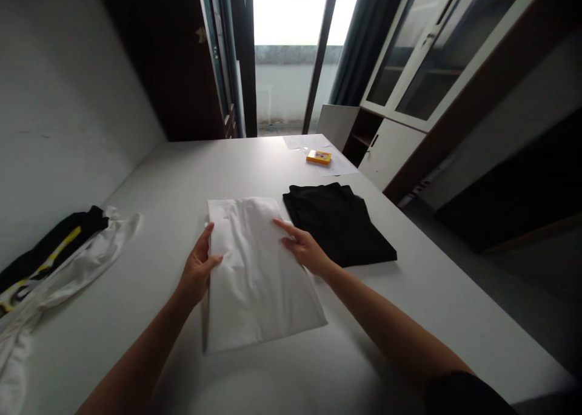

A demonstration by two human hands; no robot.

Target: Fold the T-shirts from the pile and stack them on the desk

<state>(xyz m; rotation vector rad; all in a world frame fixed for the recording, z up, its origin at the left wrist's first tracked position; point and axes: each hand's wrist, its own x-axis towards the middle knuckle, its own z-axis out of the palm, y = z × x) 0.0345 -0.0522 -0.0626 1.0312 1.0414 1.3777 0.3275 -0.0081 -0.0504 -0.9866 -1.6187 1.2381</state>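
A folded white garment (257, 275) is in front of me over the white table, creased lengthwise down its middle; its exact kind does not show. My left hand (197, 266) grips its left edge, thumb on top and the other fingers partly hidden along the side. On the opposite edge, my right hand (305, 248) holds the cloth, index finger stretched over the top face and some fingers out of sight. Just right of it lies a folded black garment (339, 224), partly behind my right hand and forearm.
Black-and-yellow clothing (50, 251) and a crumpled white garment (86, 269) lie along the left side of the white table (182, 166). Toward the far edge, a small yellow box (319, 157) rests on papers (339, 165). A cabinet (395, 148) stands beyond the table's right edge.
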